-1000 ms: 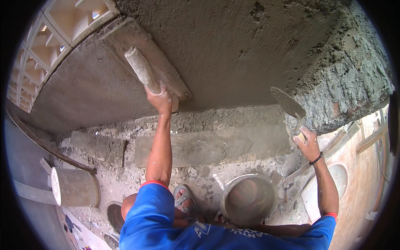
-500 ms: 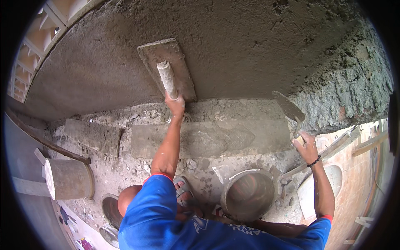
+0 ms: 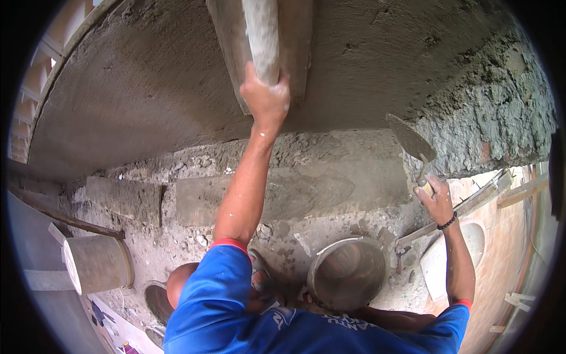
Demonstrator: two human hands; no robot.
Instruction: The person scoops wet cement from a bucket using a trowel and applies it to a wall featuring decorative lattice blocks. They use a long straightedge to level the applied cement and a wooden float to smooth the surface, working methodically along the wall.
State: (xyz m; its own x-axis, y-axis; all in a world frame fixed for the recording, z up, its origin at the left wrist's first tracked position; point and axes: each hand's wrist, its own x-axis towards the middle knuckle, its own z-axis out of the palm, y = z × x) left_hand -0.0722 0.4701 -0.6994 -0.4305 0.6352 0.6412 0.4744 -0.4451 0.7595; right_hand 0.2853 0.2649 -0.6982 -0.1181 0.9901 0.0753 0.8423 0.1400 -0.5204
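My left hand [image 3: 266,97] is wrapped round the thick pale handle of a plastering float [image 3: 296,53]. The float's rectangular board lies against the wet grey plaster wall [image 3: 153,88], high up toward the top of the view. Off to the right, my right hand [image 3: 436,200] grips the light handle of a pointed trowel [image 3: 410,139]. The blade points up and left, close to the lower edge of the wall, where smooth plaster meets rough grey mortar [image 3: 489,130]. Part of the float runs out of the view at the top.
A mortar-smeared board [image 3: 236,200] lies along the wall's foot. Before me stands a round dark bucket [image 3: 348,274]; a pale bucket [image 3: 97,264] lies tipped at left. A white basin [image 3: 439,259] and wooden strips [image 3: 460,207] are at right. Rubble [image 3: 177,236] covers the floor.
My left hand has pushed the float upward along the wall and slightly right, and it looks larger now. My right hand with the trowel has barely shifted.
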